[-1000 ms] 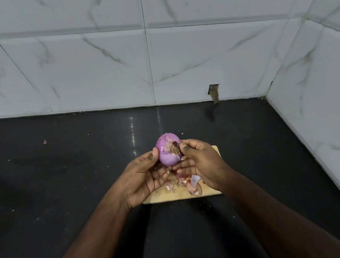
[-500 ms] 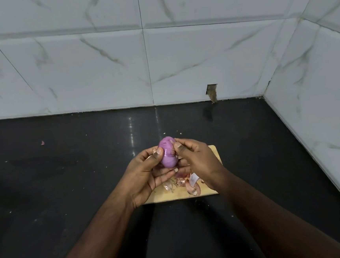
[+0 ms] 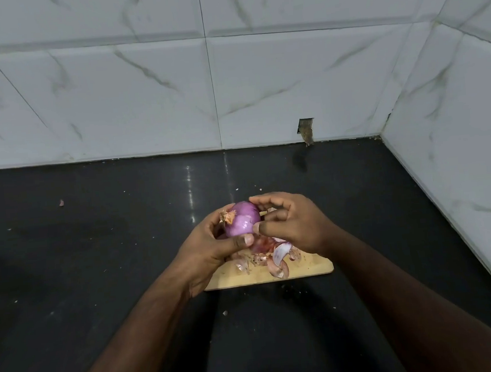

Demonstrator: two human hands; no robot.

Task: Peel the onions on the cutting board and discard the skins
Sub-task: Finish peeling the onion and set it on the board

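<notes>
A red onion held above the cutting board, its peeling nearly finished.

At the centre of the frame the onion [image 3: 240, 218] is cupped in the left hand [image 3: 211, 248], whose fingers are curled round it with the thumb pressed to its lower side; a dry papery tuft [image 3: 226, 216] is left at its upper-left end. The right hand [image 3: 292, 223] is set against the onion's right side, forefinger and thumb partly closed as if pinching; whether a skin is gripped cannot be told. Loose skins [image 3: 269, 256] are heaped on the cutting board [image 3: 311, 269] just below. The tuft is judged next to be pulled away, then the skins gathered and discarded.
</notes>
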